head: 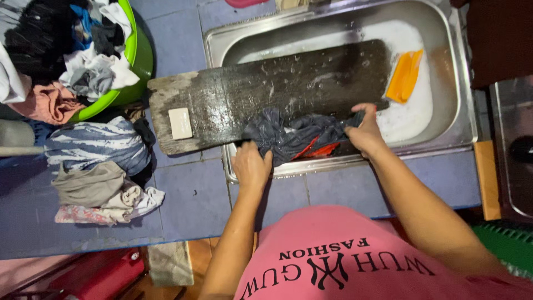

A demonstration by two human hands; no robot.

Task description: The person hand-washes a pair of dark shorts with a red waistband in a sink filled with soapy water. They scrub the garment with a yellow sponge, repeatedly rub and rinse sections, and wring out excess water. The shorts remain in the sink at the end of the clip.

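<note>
Left hand: my left hand sits at the near-left end of the dark wet garment, fingers curled down into the cloth and bunching it; the fingertips are buried in the folds.
Right hand: my right hand is at the far-right end of the same garment, fingers pressed together and closed over its edge, thumb side toward the sink.
Garment: dark blue-grey with a red part showing near the middle, crumpled in a heap on the lower edge of the washboard, partly over the sink's front rim.
Long axis: the garment runs left to right between my two hands, roughly along the washboard, its right end a little farther from me than the left.
Which hand is nearer: both are on it; the left grips the thicker bunch, the right only the thin end.
Washboard: a dark wet wooden plank lying slantwise, left end out on the table, right end down in the steel sink.
Soap: a pale bar of soap lies on the washboard's left end, well to the left of my left hand.
Sink: soapy water with an orange brush floating beyond my right hand.
Laundry: a green basin of clothes and a pile of folded cloth lie to the left on the table.
</note>
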